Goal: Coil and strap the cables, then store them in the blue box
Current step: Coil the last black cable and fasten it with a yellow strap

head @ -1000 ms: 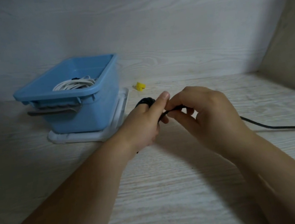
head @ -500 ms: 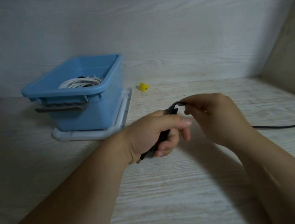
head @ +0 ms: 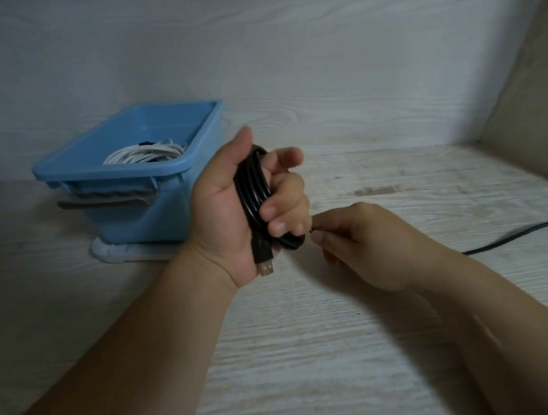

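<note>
Now upright: black USB cable (head: pixel 252 189) coil, left hand (head: pixel 225 213) grip curled round it, turned palm-up since a second ago; right hand (head: pixel 367 247) pinches trailing run. Coiling unfinished; strapping pending.

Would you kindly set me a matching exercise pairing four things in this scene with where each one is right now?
Things:
1. black cable
2. white cable
3. USB plug
4. blue box

Places:
A. standing on a white tray
B. coiled in the left hand
C. poking out below the palm
D. lying inside the box

Pairs: 1-B, 2-D, 3-C, 4-A.
</note>
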